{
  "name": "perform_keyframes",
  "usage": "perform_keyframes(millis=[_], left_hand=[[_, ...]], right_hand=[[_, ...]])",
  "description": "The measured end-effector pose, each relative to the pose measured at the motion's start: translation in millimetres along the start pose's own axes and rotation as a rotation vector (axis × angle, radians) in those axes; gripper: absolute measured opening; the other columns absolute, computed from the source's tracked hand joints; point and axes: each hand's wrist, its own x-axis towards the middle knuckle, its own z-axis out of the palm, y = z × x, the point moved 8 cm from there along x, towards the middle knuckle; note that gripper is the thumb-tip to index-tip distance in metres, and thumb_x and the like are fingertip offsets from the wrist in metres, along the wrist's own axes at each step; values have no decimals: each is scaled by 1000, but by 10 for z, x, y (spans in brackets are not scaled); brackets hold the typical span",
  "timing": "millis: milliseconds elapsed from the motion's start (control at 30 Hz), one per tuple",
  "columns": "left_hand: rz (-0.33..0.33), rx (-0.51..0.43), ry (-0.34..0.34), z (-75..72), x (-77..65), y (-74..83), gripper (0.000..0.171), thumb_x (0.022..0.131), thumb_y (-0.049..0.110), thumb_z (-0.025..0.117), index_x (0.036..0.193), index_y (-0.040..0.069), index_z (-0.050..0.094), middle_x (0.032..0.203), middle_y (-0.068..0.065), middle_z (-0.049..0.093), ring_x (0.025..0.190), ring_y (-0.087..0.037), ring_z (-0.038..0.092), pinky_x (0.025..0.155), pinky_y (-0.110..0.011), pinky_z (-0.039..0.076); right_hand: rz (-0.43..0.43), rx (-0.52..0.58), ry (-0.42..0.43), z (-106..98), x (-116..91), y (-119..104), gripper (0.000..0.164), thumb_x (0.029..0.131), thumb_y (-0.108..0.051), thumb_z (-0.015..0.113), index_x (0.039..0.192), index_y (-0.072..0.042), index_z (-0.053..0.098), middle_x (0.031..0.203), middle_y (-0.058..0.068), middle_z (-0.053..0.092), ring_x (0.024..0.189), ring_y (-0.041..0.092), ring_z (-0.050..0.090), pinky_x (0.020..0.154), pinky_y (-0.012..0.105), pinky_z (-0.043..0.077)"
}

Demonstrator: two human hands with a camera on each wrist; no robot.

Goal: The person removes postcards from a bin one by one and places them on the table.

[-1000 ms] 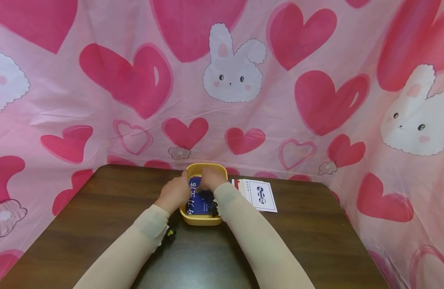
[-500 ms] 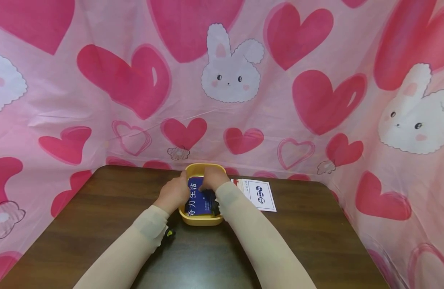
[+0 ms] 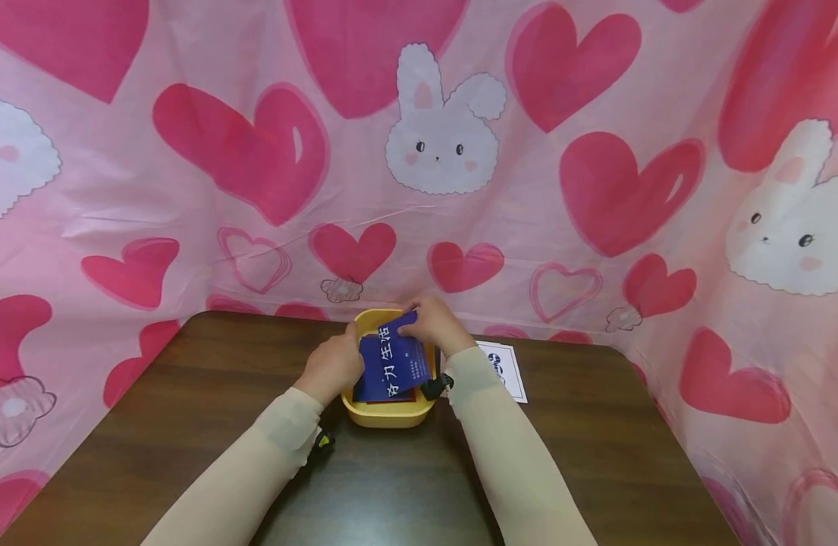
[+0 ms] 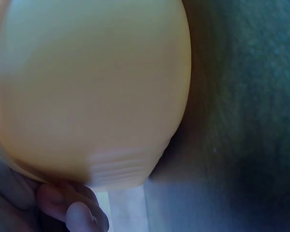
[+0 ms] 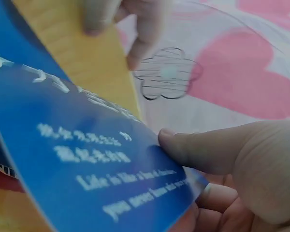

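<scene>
A blue card (image 3: 406, 356) with white lettering is pinched at its upper right corner between the thumb and fingers of my right hand (image 3: 437, 326). It is tilted above the yellow plastic tub (image 3: 389, 420). In the right wrist view the blue card (image 5: 87, 159) bends slightly, with the thumb on its face. Another blue card (image 3: 365, 387) lies beneath it in the tub, a red edge showing there too. My left hand (image 3: 331, 365) grips the tub's left side. The left wrist view shows the tub's outer wall (image 4: 96, 87), with fingers (image 4: 84, 215) curled by it.
White printed cards (image 3: 507, 371) lie on the dark wooden table (image 3: 139, 394) just right of the tub, partly behind my right wrist. A pink curtain (image 3: 364, 182) with hearts and rabbits stands close behind the table's back edge.
My right hand has moved from inside the tub up and to the right, lifting and tilting the blue card. The left hand has stayed on the tub's side.
</scene>
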Motion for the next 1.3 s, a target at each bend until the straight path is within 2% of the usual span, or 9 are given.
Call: perform_keyframes(millis=[233, 400, 500, 700, 833, 933, 1133, 1300], left_hand=[[-24, 3, -14, 27, 11, 9, 79, 111, 22, 64, 177, 1, 27, 149, -27, 70, 127, -43, 75, 107, -65, 64], [-13, 11, -4, 27, 26, 25, 78, 111, 22, 63, 177, 1, 28, 147, -27, 72, 125, -44, 76, 105, -66, 65], [4, 13, 3, 25, 30, 50, 75, 112, 22, 61, 176, 0, 29, 146, -27, 72, 124, -44, 76, 107, -66, 64], [8, 12, -6, 37, 24, 73, 75, 113, 21, 59, 177, 0, 27, 149, -27, 71, 125, -42, 76, 108, -66, 63], [-4, 2, -4, 29, 18, 43, 75, 112, 20, 60, 177, 0, 27, 148, -26, 71, 123, -42, 75, 108, -66, 63], [-15, 3, 3, 17, 8, 21, 74, 112, 19, 61, 175, 0, 29, 146, -27, 72, 121, -42, 75, 107, -67, 63], [-30, 3, -7, 22, -2, -13, 75, 112, 18, 60, 176, -1, 27, 149, -29, 69, 122, -42, 75, 108, -67, 63], [-24, -1, -13, 28, -4, -4, 74, 112, 18, 60, 176, -1, 28, 148, -29, 70, 120, -42, 75, 108, -67, 63]], right_hand=[[51, 138, 37, -226, -69, 242, 38, 100, -22, 87, 135, -11, 76, 130, 18, 77, 108, 32, 76, 98, 47, 70], [48, 217, 40, -347, -108, 400, 40, 102, -20, 86, 138, -10, 74, 119, 17, 81, 88, 26, 80, 82, 39, 72], [38, 239, 60, -458, -144, 501, 38, 103, -21, 84, 139, -9, 74, 117, 18, 83, 81, 23, 80, 77, 36, 70], [80, 275, 92, -719, -226, 694, 40, 107, -24, 80, 144, -12, 71, 133, 21, 78, 93, 29, 82, 87, 43, 73], [102, 307, 104, -852, -243, 793, 41, 108, -24, 79, 145, -13, 69, 136, 22, 76, 95, 31, 83, 84, 43, 73], [118, 337, 104, -914, -250, 863, 42, 107, -25, 80, 146, -14, 69, 139, 24, 75, 99, 33, 82, 83, 42, 73], [199, 396, 117, -1006, -296, 1046, 40, 107, -26, 81, 145, -21, 70, 146, 21, 70, 107, 37, 75, 84, 44, 72], [225, 496, 116, -1052, -333, 1172, 42, 108, -21, 79, 149, -23, 71, 151, 21, 68, 111, 37, 73, 83, 43, 71]])
